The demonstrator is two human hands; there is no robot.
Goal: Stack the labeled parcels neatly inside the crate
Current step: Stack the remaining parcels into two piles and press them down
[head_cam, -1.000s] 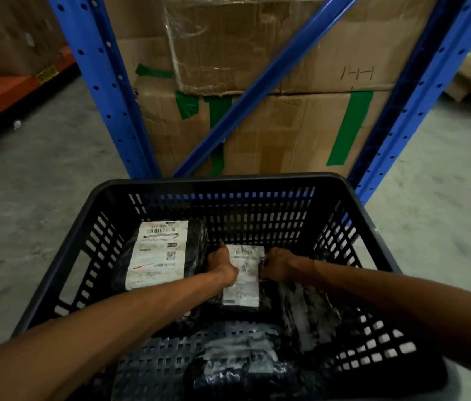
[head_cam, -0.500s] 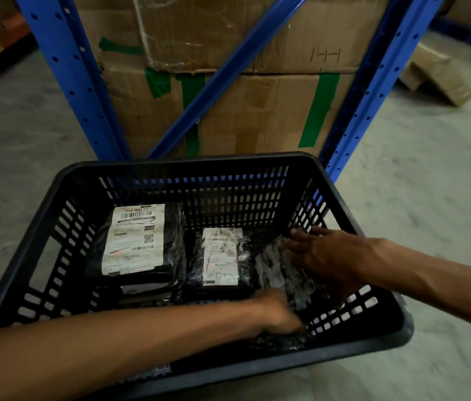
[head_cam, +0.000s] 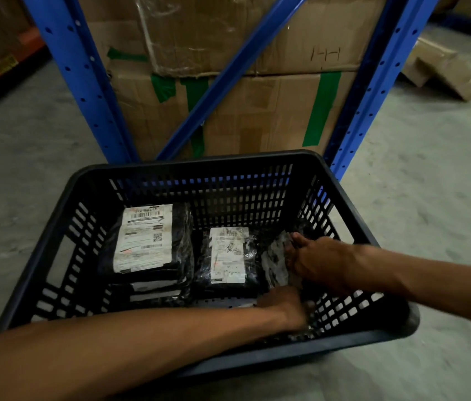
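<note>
A black slatted crate (head_cam: 205, 162) stands on the concrete floor. On its left side lies a stack of black parcels, the top one (head_cam: 146, 237) showing a large white label. A smaller labelled parcel (head_cam: 228, 254) lies flat in the middle. A third black, shiny parcel (head_cam: 275, 261) sits at the right side of the crate. My right hand (head_cam: 319, 260) lies on its far end with the fingers pressed against it. My left hand (head_cam: 285, 309) reaches across the crate and grips its near end; the fingertips are hidden.
Blue rack uprights (head_cam: 83, 82) and a diagonal brace (head_cam: 228, 73) stand just behind the crate, with taped cardboard boxes (head_cam: 257, 111) stacked inside the rack. Loose flattened cardboard (head_cam: 442, 68) lies on the floor at the far right. An orange shelf beam (head_cam: 2, 68) runs at the far left.
Both hands left the middle parcel a second ago and went to the right-hand parcel. Since half a second ago they have stayed on it, with only slight shifts.
</note>
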